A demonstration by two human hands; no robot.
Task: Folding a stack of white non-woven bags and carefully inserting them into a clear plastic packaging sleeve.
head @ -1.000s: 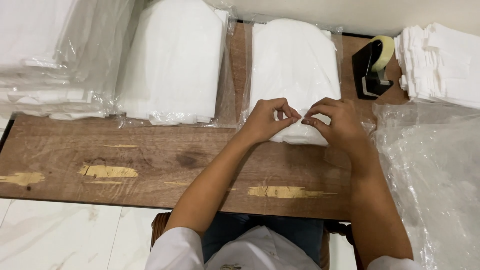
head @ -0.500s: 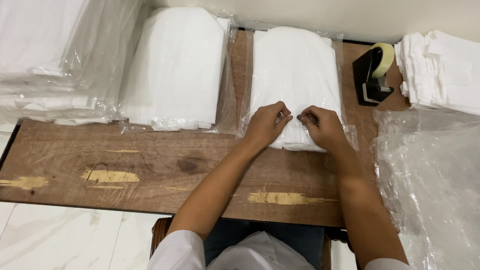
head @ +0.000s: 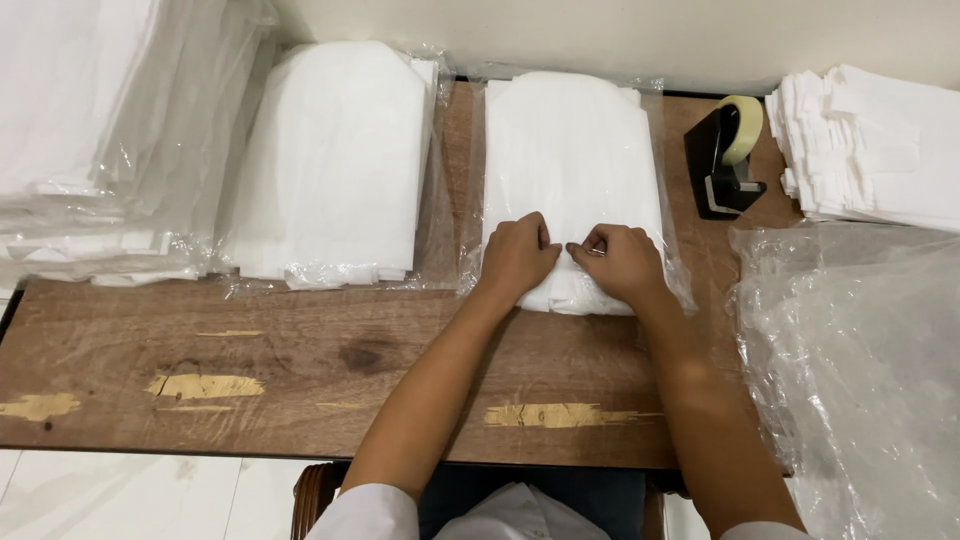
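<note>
Hands pressing near edge of bagged white cloth pack, mid desk. L hand grip curled shut on pack; R hand pinching plastic. Tape dispenser just right.

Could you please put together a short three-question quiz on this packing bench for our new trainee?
1. True or false: both hands rest on the folded white fabric pack in clear plastic.
2. Which lies nearest the right hand? A) the black tape dispenser with pale tape roll B) the tall stack of bagged white packs C) the second wrapped white pack
3. What covers the worn brown wooden table at its right end?

Key: 1 true, the left hand too. 2 A. 3 Loose clear plastic sheeting.
</note>
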